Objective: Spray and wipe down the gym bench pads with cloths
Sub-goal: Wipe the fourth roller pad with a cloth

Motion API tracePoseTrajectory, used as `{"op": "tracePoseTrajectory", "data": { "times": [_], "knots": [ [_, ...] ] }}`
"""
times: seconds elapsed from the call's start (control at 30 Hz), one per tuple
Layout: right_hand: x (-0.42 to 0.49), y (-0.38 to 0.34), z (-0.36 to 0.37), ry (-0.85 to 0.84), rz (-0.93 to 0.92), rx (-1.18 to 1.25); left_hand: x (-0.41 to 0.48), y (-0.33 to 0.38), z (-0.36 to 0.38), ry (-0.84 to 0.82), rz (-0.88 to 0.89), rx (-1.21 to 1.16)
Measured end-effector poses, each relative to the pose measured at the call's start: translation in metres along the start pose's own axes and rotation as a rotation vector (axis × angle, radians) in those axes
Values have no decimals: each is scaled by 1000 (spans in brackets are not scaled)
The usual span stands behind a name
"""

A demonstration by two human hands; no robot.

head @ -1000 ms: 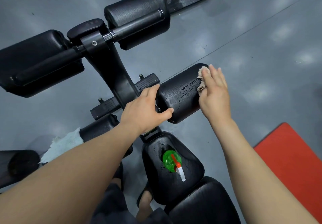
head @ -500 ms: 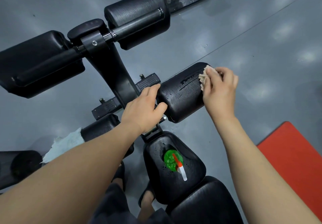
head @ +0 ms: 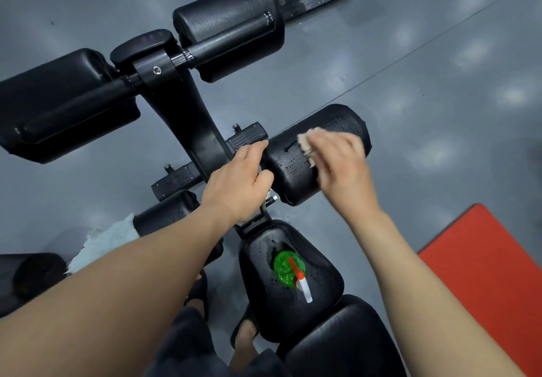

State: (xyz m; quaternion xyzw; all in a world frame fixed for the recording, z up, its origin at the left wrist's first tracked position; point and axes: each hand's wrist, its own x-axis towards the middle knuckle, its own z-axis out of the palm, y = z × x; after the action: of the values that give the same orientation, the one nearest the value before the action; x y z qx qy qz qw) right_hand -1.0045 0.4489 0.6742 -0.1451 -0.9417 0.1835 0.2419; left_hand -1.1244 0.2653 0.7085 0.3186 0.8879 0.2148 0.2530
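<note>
Wiping seemed to be the step in hand. The right hand [head: 340, 165] lay on top of the black cylindrical roller pad [head: 293, 180] on the bench's right side. Its fingers were bent over a small crumpled beige cloth [head: 305, 146] and pressed it to the pad's wet upper face. That hand was blurred, so the exact finger hold could not be read. The left hand [head: 237, 180] was curled round the pad's inner end, where it met the black metal frame [head: 202, 130], with the thumb on the near side.

The pad looked like soft foam under a slick skin, and the droplets on it probably made it slippery. It might also turn on its bar, so bracing it at the inner end seemed sensible. The cloth was light and limp and would bunch up. It would likely work best balled under the palm, with the pressure spread through the fingers.

A green translucent plastic spray bottle [head: 286, 268] with a red-and-white trigger stood on the black wedge-shaped seat pad [head: 322, 285], just below both hands. It would be light and easily tipped, and was best taken by the neck. A white fluffy cloth [head: 105, 241] lay at the end of the opposite roller pad [head: 164, 212], partly hidden by the left forearm.
</note>
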Motion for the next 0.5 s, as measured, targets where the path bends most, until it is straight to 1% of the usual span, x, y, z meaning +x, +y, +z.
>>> {"op": "tracePoseTrajectory", "data": {
  "times": [0.1, 0.13, 0.2, 0.3, 0.4, 0.5],
  "knots": [
    [13, 20, -4, 65, 229, -46, 0, 0, 0, 3, 4, -6],
    [15, 19, -2, 72, 277, -48, 0, -1, 0, 3, 5, -6],
    [15, 10, 2, 78, 294, -43, 0, -2, 0, 1, 6, -7],
    [4, -22, 5, 66, 184, 3, 0, -2, 0, 0, 4, -7],
    [-15, -50, 4, -41, 14, 68, 0, -2, 1, 6, 11, -3],
    [-19, -47, 0, -127, -95, 84, 0, -2, 1, 15, 16, -2]
  ]
}}
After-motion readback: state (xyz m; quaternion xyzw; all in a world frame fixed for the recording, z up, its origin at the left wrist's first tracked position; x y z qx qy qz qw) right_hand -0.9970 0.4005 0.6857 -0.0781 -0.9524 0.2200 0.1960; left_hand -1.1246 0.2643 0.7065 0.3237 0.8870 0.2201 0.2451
